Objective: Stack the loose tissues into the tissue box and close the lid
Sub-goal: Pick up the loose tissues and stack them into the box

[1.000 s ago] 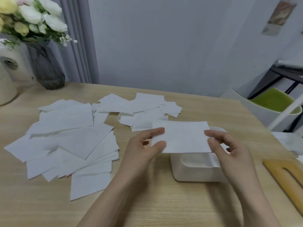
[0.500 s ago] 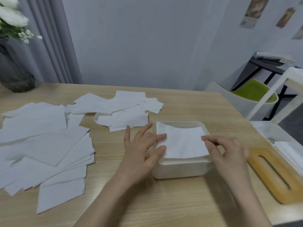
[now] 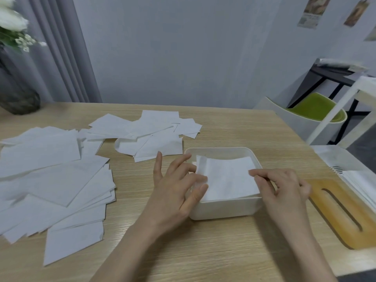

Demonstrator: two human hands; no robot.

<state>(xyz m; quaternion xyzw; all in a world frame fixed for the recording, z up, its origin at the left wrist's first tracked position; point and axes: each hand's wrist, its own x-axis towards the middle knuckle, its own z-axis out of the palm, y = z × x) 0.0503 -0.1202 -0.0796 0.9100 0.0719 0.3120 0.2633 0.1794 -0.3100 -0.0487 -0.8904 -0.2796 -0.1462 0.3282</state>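
Left hand, fingers spread, touches the tissue's left edge with thumb and fingertips; right hand pinches its right edge. Tissue lies in the box, centre frame. Wall posters' writing is unreadable.

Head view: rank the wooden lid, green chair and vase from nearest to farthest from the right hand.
From the right hand:
1. Wooden lid, just to its right on the table.
2. Green chair, beyond the table's far right corner.
3. Vase, at the far left edge.
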